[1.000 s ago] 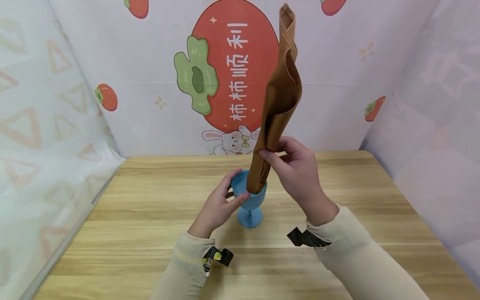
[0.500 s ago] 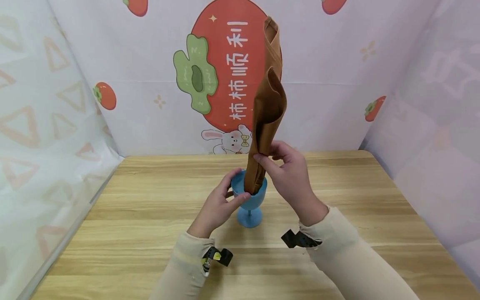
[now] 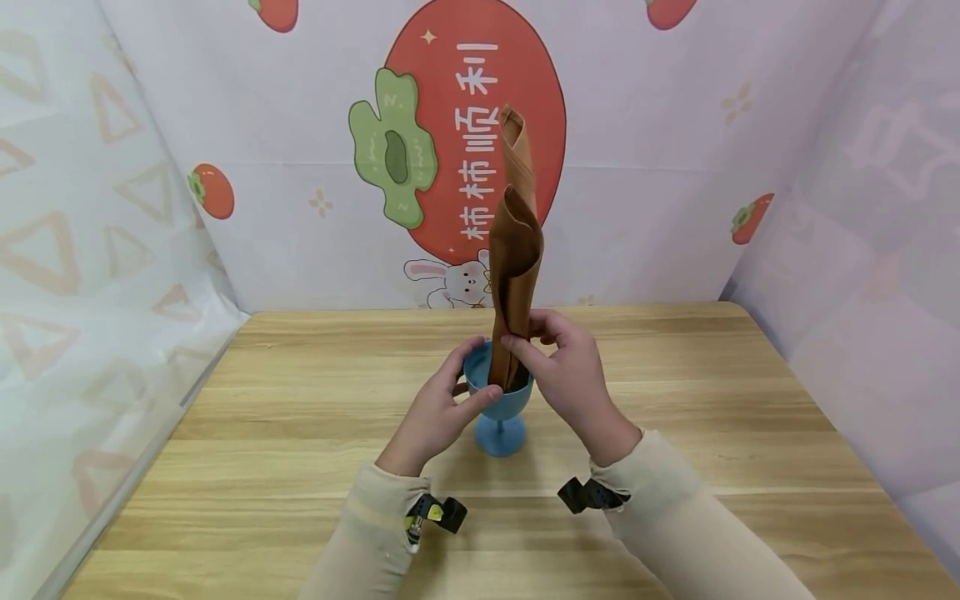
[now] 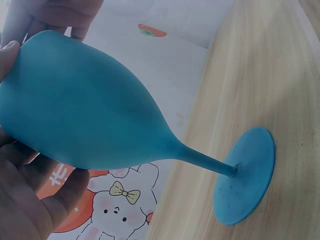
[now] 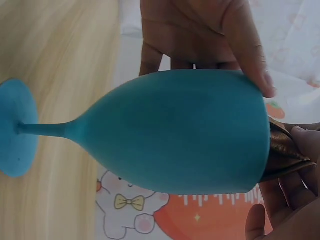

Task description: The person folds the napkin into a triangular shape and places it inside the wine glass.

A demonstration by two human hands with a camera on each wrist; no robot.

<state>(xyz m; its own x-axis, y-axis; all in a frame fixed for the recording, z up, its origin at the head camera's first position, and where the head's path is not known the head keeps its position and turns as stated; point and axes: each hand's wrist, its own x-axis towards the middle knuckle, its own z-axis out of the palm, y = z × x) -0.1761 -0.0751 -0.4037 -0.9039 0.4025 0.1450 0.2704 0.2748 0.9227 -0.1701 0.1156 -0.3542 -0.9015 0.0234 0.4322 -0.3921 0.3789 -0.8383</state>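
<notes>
A blue goblet [image 3: 504, 407] stands upright on the wooden table, its stem and round foot plain in the left wrist view. My left hand [image 3: 438, 410] holds the bowl from the left, thumb at the near rim and fingers round the far side. Out of the bowl rises a brown folded cloth napkin [image 3: 517, 242], rolled tall with an open fold partway up and a narrow tip. My right hand [image 3: 566, 362] pinches the napkin just above the rim, thumb in front and fingers behind. The napkin's lower end is hidden inside the goblet [image 5: 185, 132].
The wooden table [image 3: 300, 400] reaches back to a white printed backdrop [image 3: 645, 233] with persimmon and rabbit pictures. White patterned sheets hang at both sides. A dark wrist strap with a small camera [image 3: 450, 514] sits on each sleeve.
My right hand has moved down and to the left with the napkin, which now stands lower and more upright with its bottom deeper in the goblet. The left hand has stayed on the goblet.
</notes>
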